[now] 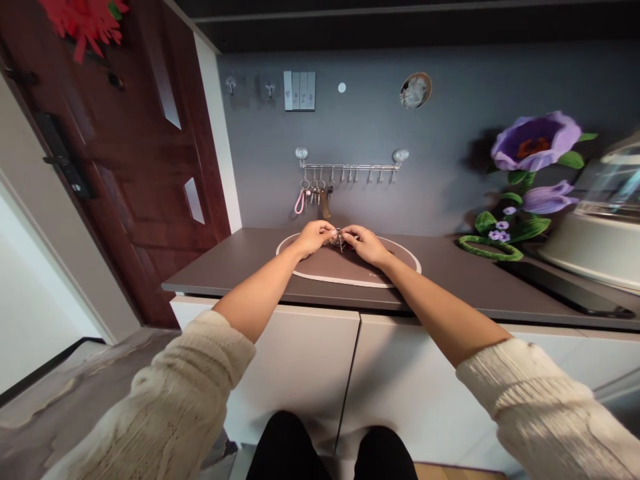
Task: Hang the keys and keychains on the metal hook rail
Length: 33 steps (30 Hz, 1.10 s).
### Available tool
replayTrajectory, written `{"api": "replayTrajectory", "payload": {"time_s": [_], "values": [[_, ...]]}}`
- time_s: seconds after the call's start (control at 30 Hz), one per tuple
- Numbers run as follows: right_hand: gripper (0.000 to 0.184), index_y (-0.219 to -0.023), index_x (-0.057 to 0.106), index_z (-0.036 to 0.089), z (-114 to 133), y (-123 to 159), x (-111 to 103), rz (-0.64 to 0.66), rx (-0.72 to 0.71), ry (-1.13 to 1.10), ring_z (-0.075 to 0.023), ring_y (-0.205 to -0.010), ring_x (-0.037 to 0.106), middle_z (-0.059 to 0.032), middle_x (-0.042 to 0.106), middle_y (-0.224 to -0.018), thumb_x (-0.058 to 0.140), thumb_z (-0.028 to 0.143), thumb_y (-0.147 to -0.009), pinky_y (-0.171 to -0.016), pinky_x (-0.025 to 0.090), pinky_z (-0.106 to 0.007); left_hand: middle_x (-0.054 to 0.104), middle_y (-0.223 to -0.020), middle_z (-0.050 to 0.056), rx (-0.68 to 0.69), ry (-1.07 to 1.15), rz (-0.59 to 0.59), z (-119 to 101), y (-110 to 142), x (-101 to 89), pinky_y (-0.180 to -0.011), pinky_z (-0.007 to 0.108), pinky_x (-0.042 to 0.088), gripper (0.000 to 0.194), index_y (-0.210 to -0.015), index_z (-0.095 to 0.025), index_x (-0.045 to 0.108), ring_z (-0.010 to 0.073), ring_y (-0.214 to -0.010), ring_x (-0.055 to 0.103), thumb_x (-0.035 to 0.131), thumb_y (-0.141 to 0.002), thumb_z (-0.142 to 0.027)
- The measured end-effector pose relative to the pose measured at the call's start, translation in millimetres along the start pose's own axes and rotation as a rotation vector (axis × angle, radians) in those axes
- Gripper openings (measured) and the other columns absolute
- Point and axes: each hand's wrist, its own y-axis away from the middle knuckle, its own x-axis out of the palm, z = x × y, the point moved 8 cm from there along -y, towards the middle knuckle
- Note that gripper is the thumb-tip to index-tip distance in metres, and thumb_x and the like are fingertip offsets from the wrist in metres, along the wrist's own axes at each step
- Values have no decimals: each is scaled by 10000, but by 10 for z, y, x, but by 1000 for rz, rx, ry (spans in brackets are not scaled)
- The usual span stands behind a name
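Over a brown oval mat (333, 270) with a pale border, my two hands meet at a small bunch of keys (340, 241). My left hand (315, 238) pinches its left side between thumb and fingers. From the right, my right hand (367, 245) pinches the same bunch, its fingers bent inward. Metal shows between the fingertips, but the fingers partly hide the ring and keys. Small dark and reddish bits lie behind my right hand, too covered to name.
A hook rail (355, 167) on the wall carries several key rings, a pink loop strap (299, 202) and a brown fob (325, 203). At right stand a purple flower decoration (537, 143) and a pale domed appliance (595, 243). A dark red door (135, 167) is at left.
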Motion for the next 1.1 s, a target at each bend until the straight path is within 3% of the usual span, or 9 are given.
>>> {"api": "replayTrajectory", "payload": {"time_s": [0.17, 0.77, 0.93, 1.1], "values": [[158, -828, 593, 173, -11, 1, -2, -16, -14, -149, -124, -720, 527, -12, 617, -773, 524, 302, -770, -713, 415, -241, 581, -636, -5, -20, 66, 11, 22, 1, 15, -580, 194, 395, 97, -760, -110, 568, 52, -569, 495, 585, -737, -202], [174, -755, 517, 170, -86, -55, -49, -82, -20, -224, -111, -641, 487, 11, 540, -691, 520, 343, -732, -657, 397, -251, 574, -656, -9, 31, 76, -1, -1, -10, 49, -572, 210, 380, 226, -804, -110, 588, 64, -562, 469, 607, -699, -309], [173, -750, 498, 175, -121, -65, -98, -139, 29, -318, -109, -633, 494, 19, 527, -667, 517, 347, -733, -666, 412, -254, 597, -667, 6, 57, -87, -93, -76, 13, -4, -615, 223, 403, 165, -774, -108, 605, 83, -586, 493, 536, -745, -255], [169, -744, 496, 176, -162, -150, -141, -180, 90, -425, -107, -659, 520, 17, 542, -688, 552, 334, -721, -680, 438, -257, 643, -719, 39, 49, -401, -124, -58, 18, -17, -671, 244, 418, 179, -745, -118, 634, 124, -660, 545, 494, -767, -228]]}}
